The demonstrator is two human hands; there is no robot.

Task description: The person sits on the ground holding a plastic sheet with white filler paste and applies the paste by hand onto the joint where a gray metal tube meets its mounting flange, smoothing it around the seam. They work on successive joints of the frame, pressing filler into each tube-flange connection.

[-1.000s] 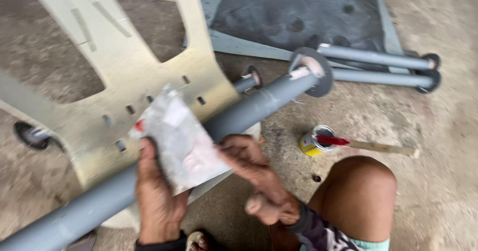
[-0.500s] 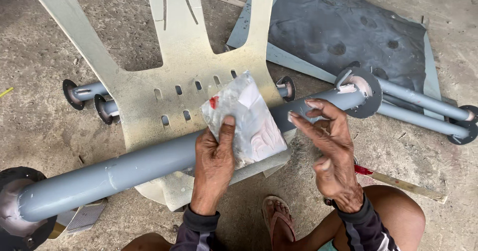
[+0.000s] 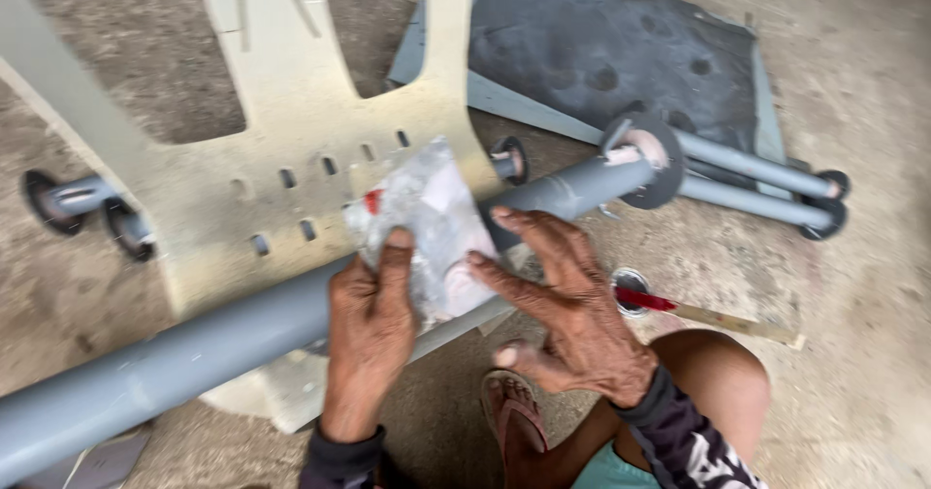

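Crumpled plastic bag (image 3: 427, 222) pinched in left hand (image 3: 369, 324), right hand (image 3: 572, 305) open, fingertips touching it, over grey pipe (image 3: 194, 343)

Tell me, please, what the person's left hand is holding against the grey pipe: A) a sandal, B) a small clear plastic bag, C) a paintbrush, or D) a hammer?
B: the left hand pinches a small clear plastic bag with a red spot, laid on the grey pipe, while the right hand touches the bag's edge with its fingertips.
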